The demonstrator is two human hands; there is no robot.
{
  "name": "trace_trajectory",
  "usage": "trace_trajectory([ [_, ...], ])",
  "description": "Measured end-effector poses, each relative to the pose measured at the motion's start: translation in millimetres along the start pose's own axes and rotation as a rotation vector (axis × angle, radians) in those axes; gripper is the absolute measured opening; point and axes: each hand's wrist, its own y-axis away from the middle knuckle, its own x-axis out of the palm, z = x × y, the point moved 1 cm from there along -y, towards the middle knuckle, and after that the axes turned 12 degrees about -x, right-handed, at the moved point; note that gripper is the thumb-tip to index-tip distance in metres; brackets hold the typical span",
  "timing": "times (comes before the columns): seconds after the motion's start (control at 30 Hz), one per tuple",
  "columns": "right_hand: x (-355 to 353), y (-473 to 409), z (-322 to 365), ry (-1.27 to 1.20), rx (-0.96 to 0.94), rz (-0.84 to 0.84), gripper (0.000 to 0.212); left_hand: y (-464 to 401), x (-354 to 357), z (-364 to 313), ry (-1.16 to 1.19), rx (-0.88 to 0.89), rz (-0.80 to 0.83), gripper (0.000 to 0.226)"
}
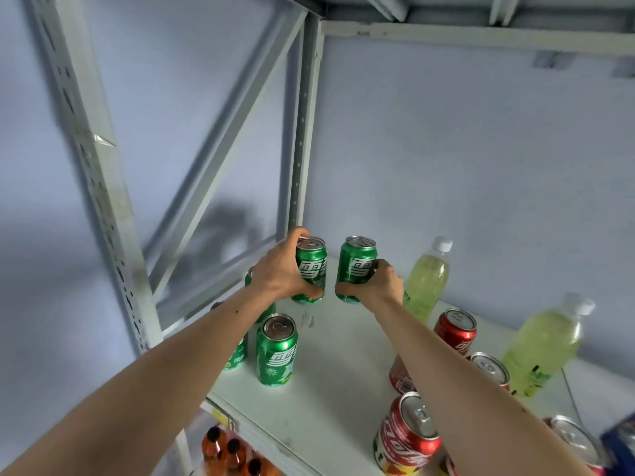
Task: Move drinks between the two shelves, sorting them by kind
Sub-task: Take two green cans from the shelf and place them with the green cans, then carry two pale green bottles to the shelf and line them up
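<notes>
My left hand (280, 269) grips a green can (312, 266) at the back left of the white upper shelf (330, 365). My right hand (379, 283) grips a second green can (355, 264) just to its right. Both cans are upright, at or just above the shelf surface. Another green can (276, 350) stands near the front left, and more green cans are partly hidden behind my left forearm. Several red cans (455, 329) stand to the right, one (407, 432) near the front edge. Two pale yellow-green bottles (426, 281) (544, 345) stand at the back right.
Orange bottles with black caps (233, 451) stand on the lower shelf, seen below the front edge. A grey metal upright (304, 132) and a diagonal brace (223, 149) frame the left side. Another shelf board (481, 32) runs overhead. A blue object (622, 441) shows at the right edge.
</notes>
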Motion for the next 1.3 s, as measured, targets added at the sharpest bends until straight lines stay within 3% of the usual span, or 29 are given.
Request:
trace_trajectory([
  [0.4, 34, -27, -17, -0.022, 0.164, 0.045, 0.076, -14, 24, 19, -0.25, 0.072, 0.182, 0.105],
  [1.03, 82, -43, -37, -0.06, 0.289, 0.109, 0.086, -33, 34, 22, -0.533, 0.083, 0.324, 0.078],
  [1.3, 60, -41, -23, -0.096, 0.316, 0.113, 0.089, -35, 18, 10, -0.517, 0.078, 0.357, 0.095],
])
